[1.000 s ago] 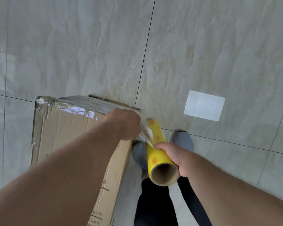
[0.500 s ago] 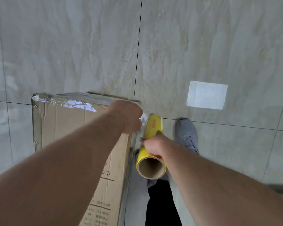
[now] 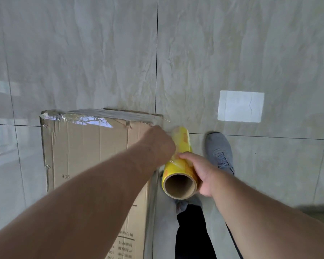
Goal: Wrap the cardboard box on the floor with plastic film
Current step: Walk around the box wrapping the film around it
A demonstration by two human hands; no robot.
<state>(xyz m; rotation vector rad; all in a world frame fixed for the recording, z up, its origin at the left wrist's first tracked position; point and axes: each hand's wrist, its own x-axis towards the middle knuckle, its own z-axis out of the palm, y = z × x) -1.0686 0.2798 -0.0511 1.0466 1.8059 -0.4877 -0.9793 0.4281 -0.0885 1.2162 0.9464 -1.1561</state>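
Note:
A tall brown cardboard box stands on the tiled floor at lower left. A band of clear plastic film shines around its far top edge. My left hand is closed at the box's right top edge, pinching the loose film against it. My right hand grips the yellow film roll just right of the box, its open cardboard core facing me. A short stretch of film runs between the roll and my left hand.
Grey marble-look floor tiles fill the view. A white rectangular patch lies on the floor to the right. My grey shoe and dark trouser leg are under the roll, close to the box.
The roll has turned more upright and come closer to the box's right edge. My left hand has slid slightly down the edge. More of the box top is in view.

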